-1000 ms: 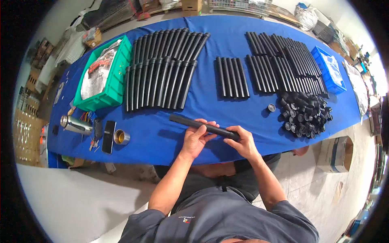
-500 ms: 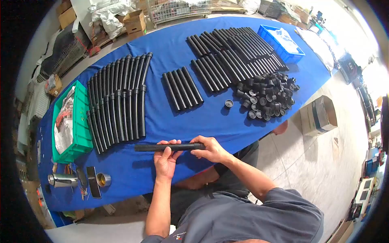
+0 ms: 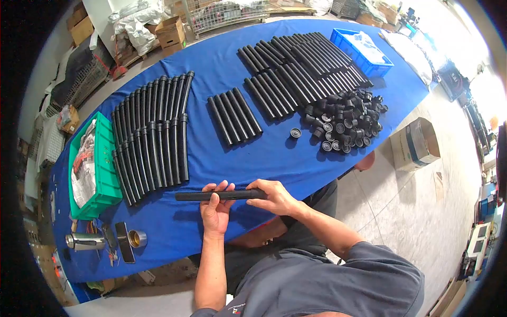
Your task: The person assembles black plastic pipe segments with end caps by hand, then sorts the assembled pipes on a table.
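Observation:
A black tube point(image 3: 189, 196) lies level across my two hands, above the near edge of the blue-covered table. My left hand point(image 3: 216, 207) pinches it near the middle, thumb in front and fingers behind. Around its right end my right hand point(image 3: 272, 197) is closed, hiding most of the cap there. Beyond my hands lie several plain tubes point(image 3: 235, 116) in a short row. To the left, capped tubes point(image 3: 153, 132) rest side by side in two overlapping rows. A heap of black caps point(image 3: 346, 119) sits at the right, with one loose cap point(image 3: 295, 133) beside it.
More tubes point(image 3: 301, 68) are stacked at the back, near a blue crate point(image 3: 364, 53). At the left stand a green crate point(image 3: 105, 174), a steel flask point(image 3: 87, 241), a phone point(image 3: 125, 243) and a metal cup point(image 3: 138, 239). A cardboard box point(image 3: 417, 145) is on the floor at right.
The fingers of my right hand have wrapped further over the capped end of the tube. The tube stays nearly in place, and the whole view has shifted slightly.

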`<state>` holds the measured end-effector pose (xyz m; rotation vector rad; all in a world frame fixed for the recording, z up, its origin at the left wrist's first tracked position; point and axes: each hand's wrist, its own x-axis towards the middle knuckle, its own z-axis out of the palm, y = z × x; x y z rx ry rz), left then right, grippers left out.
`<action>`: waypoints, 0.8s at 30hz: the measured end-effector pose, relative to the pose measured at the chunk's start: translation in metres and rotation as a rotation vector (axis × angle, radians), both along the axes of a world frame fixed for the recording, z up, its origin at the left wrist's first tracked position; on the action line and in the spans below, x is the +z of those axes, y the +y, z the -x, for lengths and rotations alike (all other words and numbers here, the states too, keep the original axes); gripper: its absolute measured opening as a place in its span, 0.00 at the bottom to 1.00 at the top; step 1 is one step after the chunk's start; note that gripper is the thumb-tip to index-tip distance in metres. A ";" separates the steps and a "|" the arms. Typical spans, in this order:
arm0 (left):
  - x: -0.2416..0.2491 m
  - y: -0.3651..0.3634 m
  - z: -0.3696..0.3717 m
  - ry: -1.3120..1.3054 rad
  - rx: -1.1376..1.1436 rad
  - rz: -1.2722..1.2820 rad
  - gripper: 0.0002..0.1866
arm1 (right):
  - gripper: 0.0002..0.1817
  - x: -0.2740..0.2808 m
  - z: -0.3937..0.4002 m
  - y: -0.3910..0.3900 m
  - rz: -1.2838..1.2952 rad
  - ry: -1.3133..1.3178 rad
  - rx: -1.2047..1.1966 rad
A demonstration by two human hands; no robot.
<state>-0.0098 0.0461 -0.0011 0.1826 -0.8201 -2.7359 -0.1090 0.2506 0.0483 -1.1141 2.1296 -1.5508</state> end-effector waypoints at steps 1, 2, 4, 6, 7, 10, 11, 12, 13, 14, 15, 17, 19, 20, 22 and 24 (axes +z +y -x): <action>0.001 -0.001 -0.001 -0.010 0.004 -0.005 0.11 | 0.19 -0.002 -0.002 -0.002 -0.004 -0.005 -0.007; -0.001 -0.001 -0.001 -0.004 0.003 -0.002 0.11 | 0.19 -0.005 -0.003 -0.003 -0.006 -0.063 -0.019; -0.005 -0.002 0.000 0.008 0.001 0.005 0.11 | 0.18 -0.008 -0.005 -0.004 -0.009 -0.178 -0.042; -0.006 -0.001 -0.001 0.005 0.003 0.020 0.11 | 0.18 -0.008 -0.006 -0.004 0.020 -0.242 -0.048; -0.006 -0.001 -0.001 0.004 0.003 0.025 0.11 | 0.18 -0.008 -0.006 -0.004 0.032 -0.273 -0.053; -0.004 0.000 0.001 0.021 -0.004 0.013 0.12 | 0.18 -0.012 -0.001 -0.004 0.046 -0.236 -0.037; -0.002 0.001 0.000 0.004 0.004 0.000 0.12 | 0.18 -0.011 0.001 -0.002 -0.016 -0.227 -0.022; 0.004 0.003 0.000 -0.013 0.012 -0.013 0.12 | 0.18 -0.010 0.005 0.000 -0.077 -0.217 -0.008; 0.008 0.003 0.000 -0.028 0.020 -0.025 0.13 | 0.19 -0.009 0.007 0.001 -0.138 -0.206 0.006; 0.006 0.002 0.000 -0.014 -0.001 -0.018 0.13 | 0.19 -0.007 0.006 0.001 -0.142 -0.162 -0.012; 0.000 -0.001 0.000 0.000 -0.022 -0.012 0.14 | 0.20 -0.002 0.003 0.001 -0.148 -0.117 -0.030; -0.009 -0.004 0.000 0.009 -0.038 -0.007 0.15 | 0.21 -0.003 0.001 -0.003 -0.069 0.073 -0.054; -0.012 -0.004 -0.001 0.000 -0.026 -0.012 0.15 | 0.23 -0.011 0.000 -0.008 0.098 0.361 -0.062; -0.013 -0.005 -0.002 0.008 -0.044 -0.013 0.15 | 0.22 -0.013 -0.001 -0.007 0.086 0.282 -0.038; -0.010 -0.007 -0.002 0.027 -0.076 -0.014 0.15 | 0.21 -0.008 -0.001 -0.006 0.064 0.125 0.012; -0.005 -0.006 -0.003 0.023 -0.078 -0.013 0.15 | 0.20 0.008 0.004 -0.002 -0.108 -0.434 0.058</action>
